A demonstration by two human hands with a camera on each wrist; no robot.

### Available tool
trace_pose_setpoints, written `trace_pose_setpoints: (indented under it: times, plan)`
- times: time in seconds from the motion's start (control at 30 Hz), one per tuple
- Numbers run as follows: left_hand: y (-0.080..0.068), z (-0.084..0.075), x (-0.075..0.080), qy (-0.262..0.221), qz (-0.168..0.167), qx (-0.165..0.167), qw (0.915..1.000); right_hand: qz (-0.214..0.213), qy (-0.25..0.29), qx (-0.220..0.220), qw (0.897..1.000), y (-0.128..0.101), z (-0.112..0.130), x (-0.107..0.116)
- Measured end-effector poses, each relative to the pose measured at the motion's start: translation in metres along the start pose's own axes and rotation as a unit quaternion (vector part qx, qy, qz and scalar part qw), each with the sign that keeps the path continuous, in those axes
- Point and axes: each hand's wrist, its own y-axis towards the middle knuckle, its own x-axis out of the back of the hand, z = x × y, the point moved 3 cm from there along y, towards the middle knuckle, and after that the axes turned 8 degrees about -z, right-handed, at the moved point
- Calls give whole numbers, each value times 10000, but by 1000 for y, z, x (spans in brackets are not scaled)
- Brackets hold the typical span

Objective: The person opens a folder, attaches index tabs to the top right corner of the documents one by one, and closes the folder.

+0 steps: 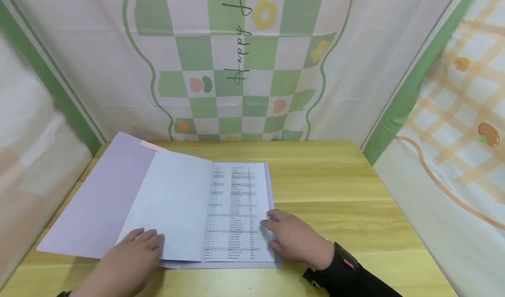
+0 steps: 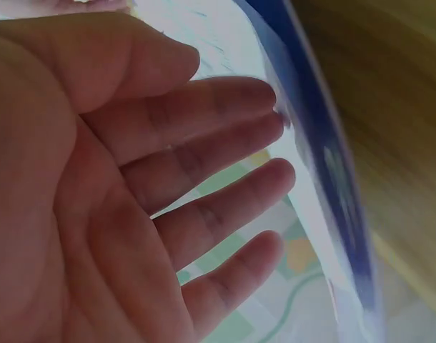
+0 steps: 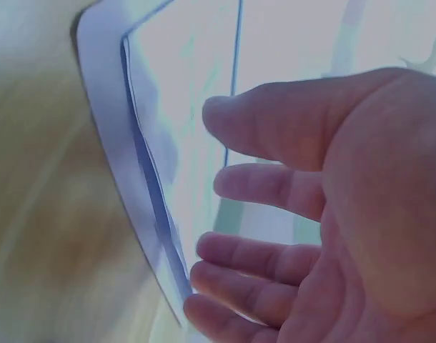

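A lilac folder lies spread on the table, its cover turned to the left. Inside it, a blank white page is folded over to the left, and a printed sheet with a table of rows faces up on the right. My left hand rests at the lower part of the blank page with its fingers extended, as the left wrist view also shows. At the right edge of the printed sheet is my right hand, fingers and thumb spread and loosely bent, fingertips over the sheet's margin.
Wooden table extends to the right of the folder. A checked green and white curtain hangs behind it, with more fabric at both sides. A pink tab sticks out at the folder's top. My right wrist wears a black strap.
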Motion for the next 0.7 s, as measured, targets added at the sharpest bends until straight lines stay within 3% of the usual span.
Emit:
trace_pose_setpoints:
  times: [0.13, 0.33, 0.5, 0.7]
  plan:
    - [13, -15, -1, -175, -198, 13, 9996, -322, 190, -249, 9990, -19, -16, 8]
    - [34, -35, -3, -478, -368, 21, 9982, -411, 120, -586, 9974, -56, -39, 21]
    - [46, -41, -9, -841, -832, 48, 9930, -508, -118, -768, 9957, -78, -52, 23]
    - [56, -46, -11, -1188, -1315, -65, 9841, -622, 80, -882, 9941, -85, -58, 16]
